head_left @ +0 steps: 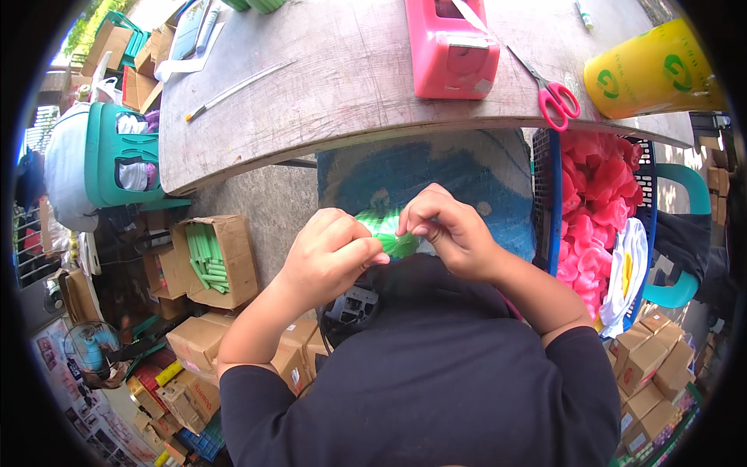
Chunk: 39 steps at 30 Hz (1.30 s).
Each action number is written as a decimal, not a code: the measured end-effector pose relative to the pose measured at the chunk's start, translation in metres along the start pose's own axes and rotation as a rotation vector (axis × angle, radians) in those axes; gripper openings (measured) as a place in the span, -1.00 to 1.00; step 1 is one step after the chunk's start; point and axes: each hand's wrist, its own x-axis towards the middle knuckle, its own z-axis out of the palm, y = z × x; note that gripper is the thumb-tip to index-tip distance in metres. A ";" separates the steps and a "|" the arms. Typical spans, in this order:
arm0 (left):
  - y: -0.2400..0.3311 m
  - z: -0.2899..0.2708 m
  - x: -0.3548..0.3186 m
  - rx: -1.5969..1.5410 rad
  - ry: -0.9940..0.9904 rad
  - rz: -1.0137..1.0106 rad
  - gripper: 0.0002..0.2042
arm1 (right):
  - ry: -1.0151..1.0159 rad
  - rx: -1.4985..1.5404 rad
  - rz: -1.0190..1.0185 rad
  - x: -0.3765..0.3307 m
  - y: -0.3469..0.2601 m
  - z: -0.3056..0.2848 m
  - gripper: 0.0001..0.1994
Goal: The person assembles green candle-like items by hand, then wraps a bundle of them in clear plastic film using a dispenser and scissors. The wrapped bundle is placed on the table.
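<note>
A shiny bright green bundle (pixel 381 223), seemingly in clear plastic, lies above my lap between my hands. My right hand (pixel 450 233) is closed in a pinch at its right side, thumb and forefinger pressed on it. My left hand (pixel 333 253) is closed too, with thumb and forefinger together at the bundle's near left edge. What its fingertips pinch is too small to make out. The fingers cover part of the bundle, so its exact kind does not show.
Ahead stands a worn table (pixel 327 70) with a pink tape dispenser (pixel 455 66), pink-handled scissors (pixel 556 101), a yellow tape roll (pixel 650 70) and a thin brush (pixel 233 92). A blue basket (pixel 551 202) of pink petals sits right; a carton (pixel 233 261) of green tubes sits left.
</note>
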 end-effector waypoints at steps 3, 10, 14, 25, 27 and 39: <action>0.000 0.002 0.004 -0.048 -0.014 -0.015 -0.87 | 0.024 0.405 0.279 -0.005 0.001 0.007 -0.97; -0.003 -0.001 0.000 -0.155 -0.086 -0.117 -0.86 | -0.215 -0.159 -0.014 0.014 -0.019 -0.006 -0.81; -0.006 0.002 -0.001 -0.184 -0.089 -0.061 -0.83 | -0.174 -0.335 -0.063 0.014 -0.026 -0.008 -0.77; -0.027 0.003 -0.029 -0.466 0.014 -0.327 -0.81 | -0.032 -0.264 0.039 0.006 -0.016 -0.012 -0.86; -0.027 0.007 -0.030 -0.499 0.034 -0.339 -0.87 | -0.056 -0.218 0.164 0.011 -0.021 -0.011 -0.89; -0.020 0.049 -0.016 -0.981 0.322 -0.701 -0.87 | 0.140 0.425 0.729 0.007 0.000 -0.012 -0.85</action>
